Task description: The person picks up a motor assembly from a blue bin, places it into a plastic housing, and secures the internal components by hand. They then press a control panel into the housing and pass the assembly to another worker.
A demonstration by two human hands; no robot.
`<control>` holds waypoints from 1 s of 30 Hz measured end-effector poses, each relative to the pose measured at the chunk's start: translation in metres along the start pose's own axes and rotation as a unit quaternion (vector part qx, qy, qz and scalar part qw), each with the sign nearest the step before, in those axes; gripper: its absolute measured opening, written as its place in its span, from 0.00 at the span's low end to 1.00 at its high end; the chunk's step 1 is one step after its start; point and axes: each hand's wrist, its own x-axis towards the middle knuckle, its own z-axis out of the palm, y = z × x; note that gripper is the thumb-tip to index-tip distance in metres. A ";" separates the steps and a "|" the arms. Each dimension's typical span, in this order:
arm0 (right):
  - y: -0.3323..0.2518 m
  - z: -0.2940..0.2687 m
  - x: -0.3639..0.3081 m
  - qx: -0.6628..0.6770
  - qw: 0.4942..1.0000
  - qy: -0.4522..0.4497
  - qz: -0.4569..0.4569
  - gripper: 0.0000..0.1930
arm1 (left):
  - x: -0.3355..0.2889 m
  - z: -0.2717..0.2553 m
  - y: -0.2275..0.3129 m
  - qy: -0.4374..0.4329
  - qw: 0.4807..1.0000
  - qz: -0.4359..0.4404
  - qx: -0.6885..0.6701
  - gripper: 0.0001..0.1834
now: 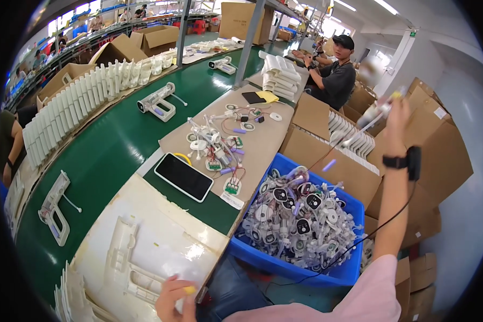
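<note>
The right hand (398, 115), raised at arm's length, has its fingers closed on a white wired assembly (374, 114). Both are smeared by motion, so the assembly's outline and the exact finger contact are hard to make out. Thin wires trail from it, and a purple cylindrical cell (329, 165) hangs in the air above the blue bin (354, 271); where the wires meet the cell is unclear. The assembly itself appears in front of an open cardboard carton (327, 147), whose rows of white curved parts (351, 134) it partly covers.

The left hand (176, 300) is cut off by the lower edge. Its fingers are bent beside a white housing half (144, 282), but whether they grip anything cannot be told. A yellow patch (189, 290) shows on one fingertip, too blurred to identify. A second white housing half (121, 241) lies on the pale board (172, 236), washed out against it by glare.

In the bin, small white assemblies (327, 236) overlap so thickly that single pieces and the bin's floor are hidden. The white stack (72, 295) at lower left runs into the dark fisheye rim.
</note>
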 end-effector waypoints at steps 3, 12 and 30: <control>-0.033 0.020 0.045 0.117 0.991 0.003 0.067 0.09 | 0.035 0.003 0.067 -0.055 0.965 -0.036 -0.252 0.06; -0.046 0.020 0.022 0.051 0.994 -0.084 0.043 0.13 | 0.108 0.022 0.148 -0.288 0.822 0.230 -0.434 0.11; 0.114 -0.052 -0.248 0.093 0.740 -0.499 0.442 0.19 | 0.087 0.054 0.083 -0.221 0.859 -0.233 -0.399 0.11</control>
